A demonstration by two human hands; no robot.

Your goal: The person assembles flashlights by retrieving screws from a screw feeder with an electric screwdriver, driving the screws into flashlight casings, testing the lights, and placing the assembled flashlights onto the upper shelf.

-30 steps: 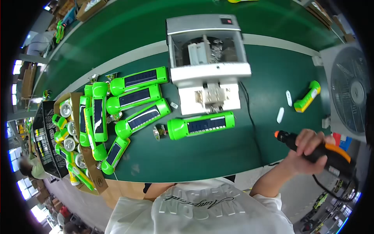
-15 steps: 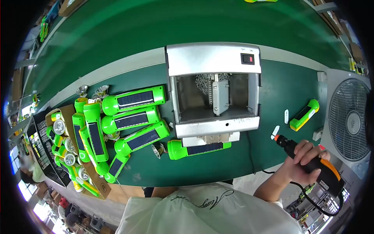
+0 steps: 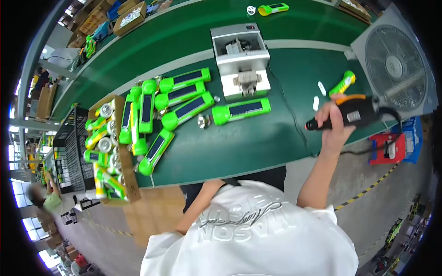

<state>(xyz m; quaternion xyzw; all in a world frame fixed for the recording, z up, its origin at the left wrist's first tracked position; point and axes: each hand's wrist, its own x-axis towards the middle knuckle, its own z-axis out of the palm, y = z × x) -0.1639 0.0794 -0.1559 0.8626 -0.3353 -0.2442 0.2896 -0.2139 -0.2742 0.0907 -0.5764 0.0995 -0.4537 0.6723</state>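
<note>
My right hand (image 3: 337, 120) is wrapped around a black and orange electric screwdriver (image 3: 357, 114), held over the right part of the bench with its tip pointing left. Two small white strips (image 3: 316, 103) and a green and yellow flashlight (image 3: 343, 83) lie just beyond it. My left hand (image 3: 214, 185) is low against my body at the bench's front edge, its fingers hidden. A green flashlight with a dark panel (image 3: 241, 111) lies in front of the metal screw feeder (image 3: 239, 55). Several similar flashlights (image 3: 189, 110) lie left of it, with a loose reflector (image 3: 203, 121) between.
A cardboard box (image 3: 130, 177) of flashlights and lamp heads stands at the bench's left end, beside a black crate (image 3: 73, 147). A fan (image 3: 393, 69) stands at the right. The screwdriver's cable hangs near my right arm. Another person (image 3: 50, 198) is at far left.
My view has tilted and shifted, so the bench appears farther away. The screwdriver has swung from slanting to nearly level, still in my right hand. More of my left arm shows.
</note>
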